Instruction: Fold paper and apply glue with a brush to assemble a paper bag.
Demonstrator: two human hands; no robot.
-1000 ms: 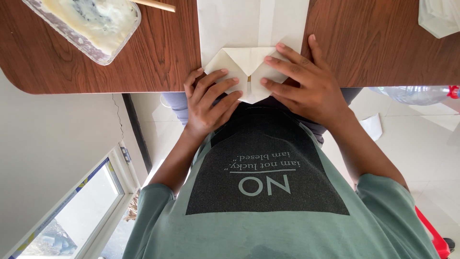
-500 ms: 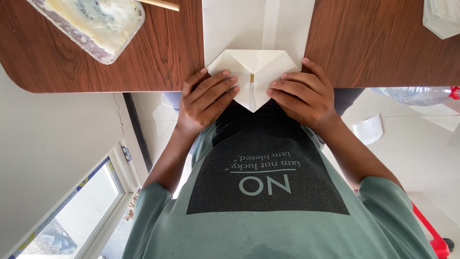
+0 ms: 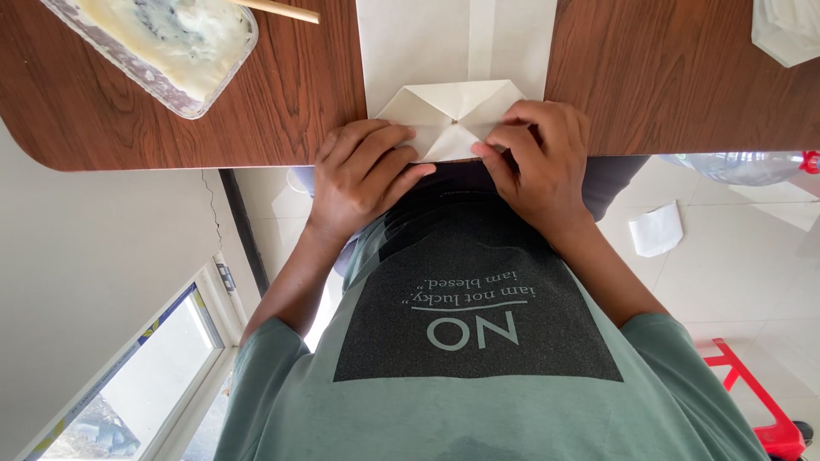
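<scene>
Seen from above, a white sheet of paper (image 3: 457, 60) lies on a brown wood-grain counter (image 3: 675, 77), its near end folded into two flaps that meet in a point at the counter's edge. Both hands rest on that folded end. The left hand (image 3: 363, 175) lies flat, fingers stretched out and pressing the left flap, gripping nothing. The right hand (image 3: 542, 158) is curled, its fingertips (image 3: 491, 152) pinching down at the centre seam where the flaps meet.

Risks, as a judgement: the folded point hangs just past the counter's edge, so the crease there has no support and could turn out crooked or soft. If either hand lifts, the flaps may spring open. If the pressing fingers drag sideways, the seam could slide out of line with the sheet's centre fold.

Beyond the left hand, well apart from the paper, sits a clear plastic tray (image 3: 162, 51) holding something pale, with a wooden stick (image 3: 278, 10) touching its rim. Beyond the right hand, at the far corner, is a clear container (image 3: 790, 30). The person wears a green shirt (image 3: 478, 367) with a dark panel. Below the counter are pale floor tiles, a scrap of paper (image 3: 656, 229), a clear water jug (image 3: 743, 166), a red stool (image 3: 756, 388) and a window (image 3: 137, 376).
</scene>
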